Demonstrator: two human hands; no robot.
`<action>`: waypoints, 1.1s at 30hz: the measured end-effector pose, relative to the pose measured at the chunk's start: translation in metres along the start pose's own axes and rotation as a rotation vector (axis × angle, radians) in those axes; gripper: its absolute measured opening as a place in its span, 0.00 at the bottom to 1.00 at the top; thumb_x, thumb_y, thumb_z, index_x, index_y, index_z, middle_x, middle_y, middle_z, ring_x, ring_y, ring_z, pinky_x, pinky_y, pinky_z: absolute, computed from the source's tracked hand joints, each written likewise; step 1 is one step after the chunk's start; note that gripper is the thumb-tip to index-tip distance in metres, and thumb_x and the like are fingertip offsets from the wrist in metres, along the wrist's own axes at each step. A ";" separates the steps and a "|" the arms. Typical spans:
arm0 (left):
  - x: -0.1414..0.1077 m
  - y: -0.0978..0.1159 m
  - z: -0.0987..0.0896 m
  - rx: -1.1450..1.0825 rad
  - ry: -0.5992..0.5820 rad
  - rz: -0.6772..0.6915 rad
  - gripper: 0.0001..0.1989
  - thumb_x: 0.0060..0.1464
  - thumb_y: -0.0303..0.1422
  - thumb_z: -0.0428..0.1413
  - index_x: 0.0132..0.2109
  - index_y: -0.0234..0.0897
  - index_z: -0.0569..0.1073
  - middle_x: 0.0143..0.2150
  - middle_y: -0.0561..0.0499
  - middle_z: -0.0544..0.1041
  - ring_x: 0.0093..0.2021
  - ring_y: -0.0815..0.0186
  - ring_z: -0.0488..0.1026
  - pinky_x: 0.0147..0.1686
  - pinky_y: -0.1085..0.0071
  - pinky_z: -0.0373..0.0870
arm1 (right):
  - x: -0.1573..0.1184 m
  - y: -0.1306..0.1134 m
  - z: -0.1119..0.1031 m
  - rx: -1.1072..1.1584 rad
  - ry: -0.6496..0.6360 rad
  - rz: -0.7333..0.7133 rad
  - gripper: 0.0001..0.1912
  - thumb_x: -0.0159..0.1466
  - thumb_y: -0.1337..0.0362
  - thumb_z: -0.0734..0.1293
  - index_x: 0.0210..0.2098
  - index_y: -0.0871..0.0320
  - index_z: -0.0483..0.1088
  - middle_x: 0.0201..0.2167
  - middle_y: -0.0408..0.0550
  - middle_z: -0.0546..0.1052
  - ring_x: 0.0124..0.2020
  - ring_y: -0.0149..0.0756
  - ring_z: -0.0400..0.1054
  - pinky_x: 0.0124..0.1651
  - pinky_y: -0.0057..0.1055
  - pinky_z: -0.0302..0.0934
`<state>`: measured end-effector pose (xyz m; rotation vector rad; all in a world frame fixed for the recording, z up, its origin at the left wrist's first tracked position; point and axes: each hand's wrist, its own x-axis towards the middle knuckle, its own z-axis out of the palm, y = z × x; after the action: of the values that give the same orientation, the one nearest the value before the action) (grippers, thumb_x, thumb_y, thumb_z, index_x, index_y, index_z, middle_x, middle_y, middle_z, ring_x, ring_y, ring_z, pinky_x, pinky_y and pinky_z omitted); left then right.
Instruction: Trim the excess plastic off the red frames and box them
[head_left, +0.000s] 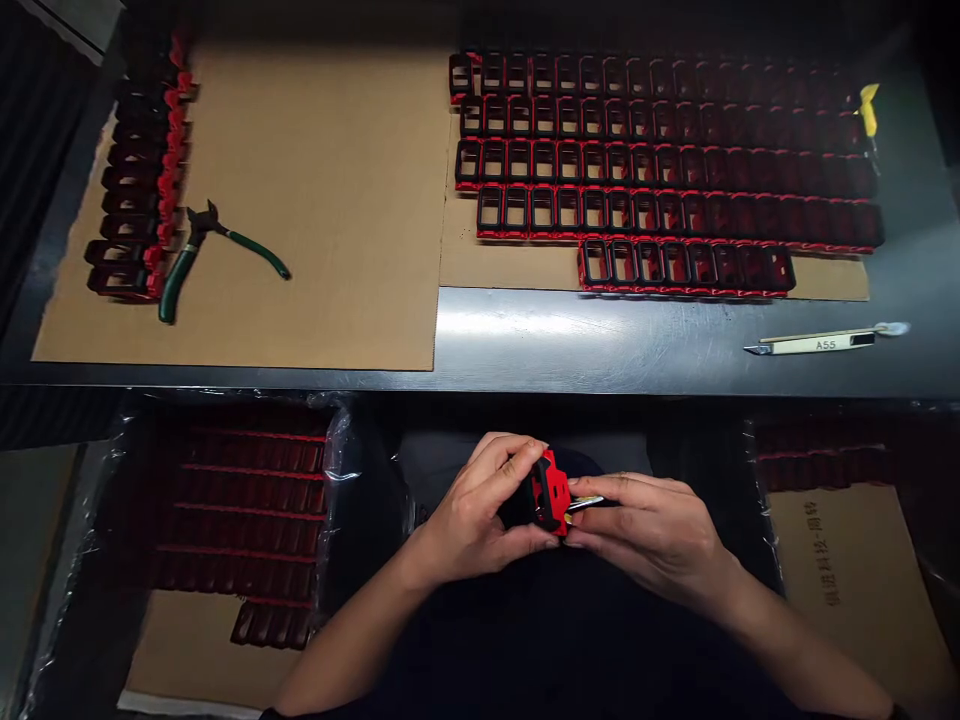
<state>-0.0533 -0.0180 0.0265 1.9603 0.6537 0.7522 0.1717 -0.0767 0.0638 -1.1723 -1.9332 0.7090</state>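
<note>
Part (558, 490): small frame, black on the left, red on the right, small slot in the red face. Tilted, held up in left grip (487, 508), right grip (649, 530) at its red side. Tool (586, 502): slim, silvery, bit of yellow, partly hidden in right grip, one end at red face; contact unclear.

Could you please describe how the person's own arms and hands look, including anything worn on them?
The left hand and right hand are bare: no gloves, rings or bracelets are visible. The left forearm and right forearm are uncovered, without visible markings. Dark fabric, probably a sleeve edge, shows at the lower left.
</note>
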 end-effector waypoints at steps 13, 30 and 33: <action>-0.003 0.000 -0.002 0.037 0.016 0.007 0.43 0.55 0.45 0.64 0.71 0.42 0.54 0.54 0.36 0.73 0.52 0.52 0.71 0.47 0.51 0.76 | -0.003 -0.003 0.002 -0.062 -0.075 -0.043 0.06 0.67 0.71 0.69 0.43 0.57 0.75 0.38 0.48 0.83 0.37 0.35 0.80 0.38 0.27 0.76; -0.016 -0.008 0.013 -0.323 0.360 -0.039 0.30 0.55 0.43 0.65 0.58 0.46 0.57 0.59 0.39 0.72 0.63 0.53 0.70 0.62 0.40 0.63 | 0.070 0.092 0.006 -0.434 0.256 0.169 0.06 0.66 0.59 0.71 0.34 0.54 0.77 0.43 0.49 0.83 0.43 0.45 0.77 0.47 0.41 0.69; -0.016 -0.008 0.013 -0.256 0.373 -0.010 0.30 0.56 0.42 0.64 0.58 0.46 0.57 0.58 0.40 0.72 0.62 0.53 0.69 0.63 0.38 0.62 | 0.066 0.084 0.006 -0.448 0.332 0.197 0.06 0.63 0.58 0.72 0.37 0.54 0.77 0.48 0.52 0.82 0.46 0.48 0.76 0.49 0.44 0.69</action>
<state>-0.0554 -0.0326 0.0102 1.5957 0.7444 1.1515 0.1876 0.0185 0.0171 -1.6536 -1.7516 0.1547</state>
